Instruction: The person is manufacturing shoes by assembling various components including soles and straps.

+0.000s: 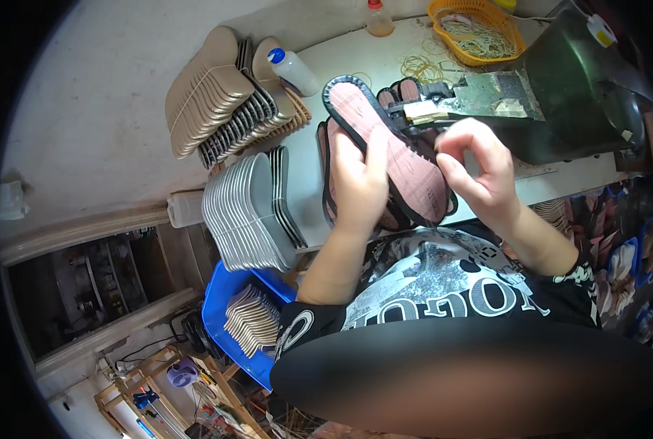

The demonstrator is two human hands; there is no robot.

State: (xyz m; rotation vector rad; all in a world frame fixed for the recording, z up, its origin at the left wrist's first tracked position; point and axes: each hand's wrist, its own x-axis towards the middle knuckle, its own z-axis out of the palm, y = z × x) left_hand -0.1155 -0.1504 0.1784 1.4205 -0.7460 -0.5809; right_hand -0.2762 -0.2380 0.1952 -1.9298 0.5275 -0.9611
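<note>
While left hand (362, 183) closed on pink sole (411, 167), right hand (495, 174) curled alongside, grip unclear

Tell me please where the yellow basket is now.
In the head view, the yellow basket is near the top edge, right of centre, between the red-capped bottle and the dark green casing.

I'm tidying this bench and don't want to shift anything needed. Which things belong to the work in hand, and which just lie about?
In the work:
pink, black-edged sole, held in the left hand, the right hand near its edge
probably the grey sole bundle and tan sole bundle

Apparently lying about:
blue-capped bottle
red-capped bottle
orange basket
</note>
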